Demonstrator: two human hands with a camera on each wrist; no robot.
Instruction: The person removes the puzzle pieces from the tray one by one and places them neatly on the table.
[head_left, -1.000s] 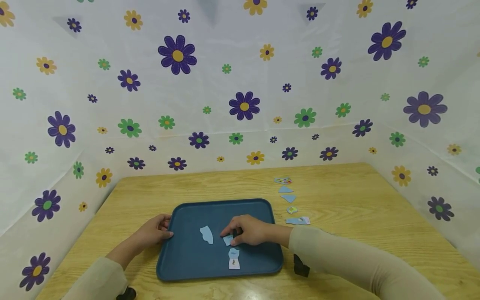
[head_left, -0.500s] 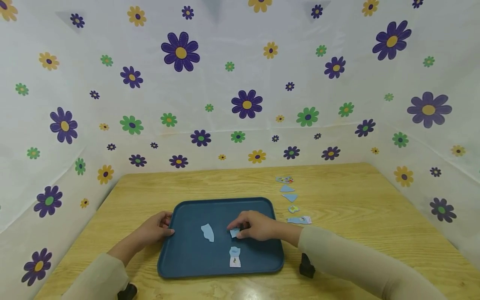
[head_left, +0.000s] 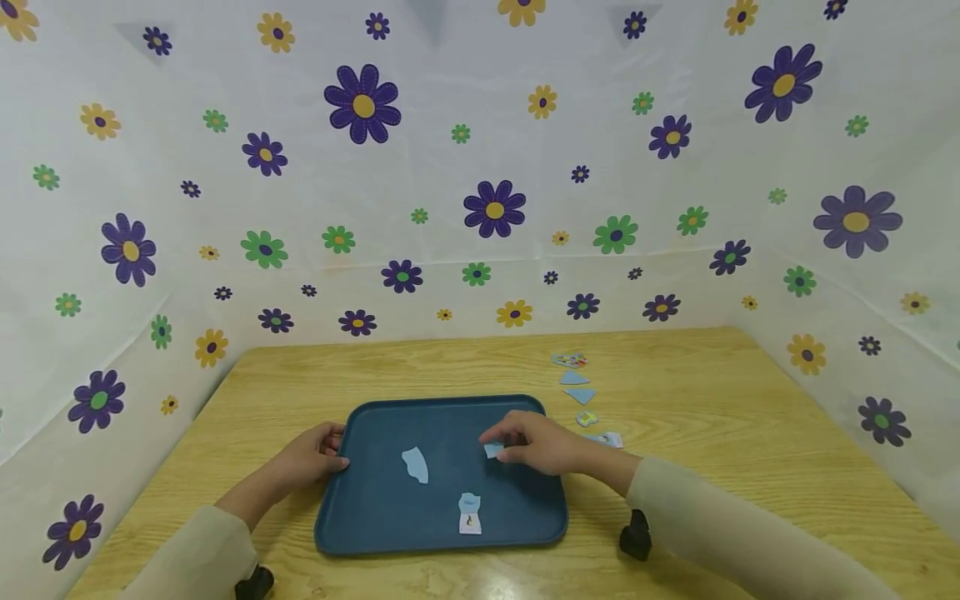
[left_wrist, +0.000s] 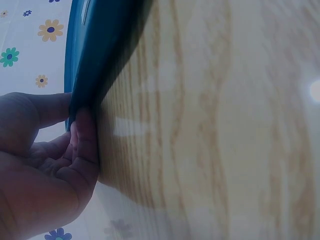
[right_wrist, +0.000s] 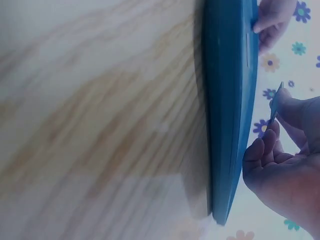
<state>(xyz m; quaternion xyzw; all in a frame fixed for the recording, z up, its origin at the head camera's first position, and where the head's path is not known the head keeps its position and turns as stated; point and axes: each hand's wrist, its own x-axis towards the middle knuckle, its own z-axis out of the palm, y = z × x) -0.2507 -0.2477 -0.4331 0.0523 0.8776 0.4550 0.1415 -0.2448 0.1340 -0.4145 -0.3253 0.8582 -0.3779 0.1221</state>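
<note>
A dark blue tray point(head_left: 375, 525) lies on the wooden table. My left hand point(head_left: 306, 457) grips its left rim, thumb over the edge and fingers curled beneath, as the left wrist view shows. Between thumb and fingers, my right hand point(head_left: 536, 442) pinches a small light-blue puzzle piece point(head_left: 492, 450) above the tray's right half. In the right wrist view that puzzle piece point(right_wrist: 275, 102) is seen edge-on, raised over the tray. Another light-blue puzzle piece point(head_left: 416, 465) lies left of the tray's middle. Nearer the front is a blue and white puzzle piece point(head_left: 470, 514) with a small picture on it.
Right of the tray, several puzzle pieces form a loose column on the table point(head_left: 697, 433): a multicoloured piece point(head_left: 570, 360), two plain blue ones point(head_left: 580, 395), a yellow-green piece point(head_left: 587, 418) and a partly covered blue and white one point(head_left: 611, 439). Flower-printed white sheeting point(head_left: 420, 167) surrounds the table.
My right hand has moved right and slightly away from me, carrying the small light-blue puzzle piece. My left hand keeps its grip on the tray. The view has shifted slightly.
</note>
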